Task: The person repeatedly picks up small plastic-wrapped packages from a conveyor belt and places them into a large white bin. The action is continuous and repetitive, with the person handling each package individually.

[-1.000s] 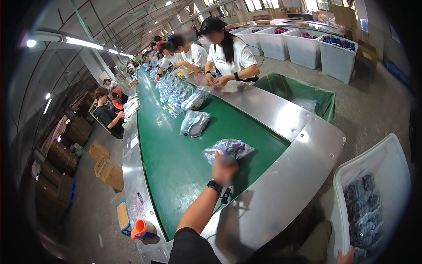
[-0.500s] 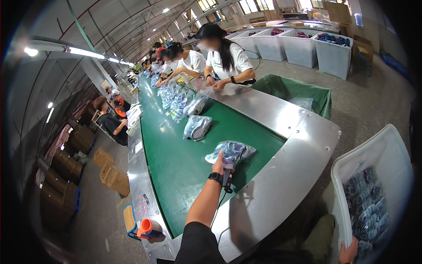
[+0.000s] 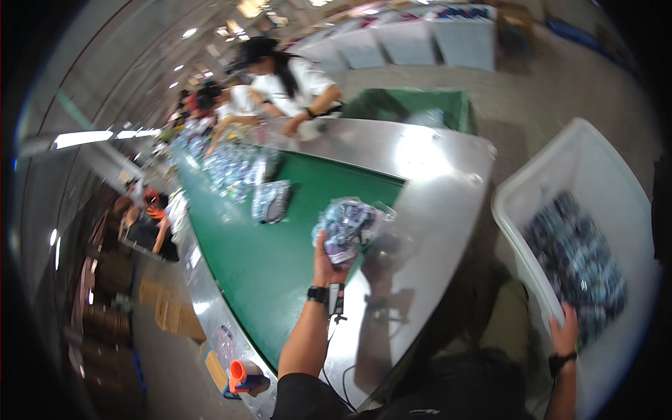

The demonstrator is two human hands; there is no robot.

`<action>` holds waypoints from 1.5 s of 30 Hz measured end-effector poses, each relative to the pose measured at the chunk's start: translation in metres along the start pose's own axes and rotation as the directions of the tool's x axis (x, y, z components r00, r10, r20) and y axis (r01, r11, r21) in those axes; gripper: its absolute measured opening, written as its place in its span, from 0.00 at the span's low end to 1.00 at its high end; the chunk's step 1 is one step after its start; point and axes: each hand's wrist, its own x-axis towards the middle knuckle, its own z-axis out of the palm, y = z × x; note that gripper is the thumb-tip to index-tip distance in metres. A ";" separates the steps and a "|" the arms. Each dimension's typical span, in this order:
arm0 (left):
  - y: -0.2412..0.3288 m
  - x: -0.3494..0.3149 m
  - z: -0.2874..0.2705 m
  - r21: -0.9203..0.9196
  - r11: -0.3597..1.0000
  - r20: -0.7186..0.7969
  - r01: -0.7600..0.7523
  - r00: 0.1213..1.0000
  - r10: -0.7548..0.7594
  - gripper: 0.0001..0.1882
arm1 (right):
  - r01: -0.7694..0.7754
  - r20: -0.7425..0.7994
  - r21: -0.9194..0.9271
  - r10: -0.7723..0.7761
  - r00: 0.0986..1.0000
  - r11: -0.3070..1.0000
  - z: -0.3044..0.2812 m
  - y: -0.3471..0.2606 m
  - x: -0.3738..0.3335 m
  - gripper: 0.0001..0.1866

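Note:
My left hand (image 3: 327,264) is closed on a bagged pair of shoes (image 3: 348,227), blue and purple in clear plastic, held up over the conveyor's near right edge. Down at the right, my right hand (image 3: 564,332) grips the rim of a large white bin (image 3: 505,203). Inside that bin lie many similar bagged shoes (image 3: 577,255). One more shoe bag (image 3: 271,201) rests on the green conveyor belt (image 3: 238,262), beyond my left hand. A long heap of bagged shoes (image 3: 231,166) covers the belt farther up.
A metal border (image 3: 427,238) frames the belt. Co-workers (image 3: 290,87) stand along its far side, and a person in black (image 3: 150,227) is at the left. A green-lined container (image 3: 409,108), white bins (image 3: 462,42), cardboard boxes (image 3: 175,311) and an orange tape dispenser (image 3: 245,376) surround it.
My left hand has lifted the bagged shoes off the belt and tilted them. The view has swung right, so the bin and my right hand show more fully.

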 end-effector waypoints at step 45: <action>-0.180 -0.153 0.149 0.436 0.791 0.364 0.428 0.720 -0.590 0.36 | -0.285 0.480 0.726 -0.164 0.862 0.625 -0.029 -0.155 0.051 0.19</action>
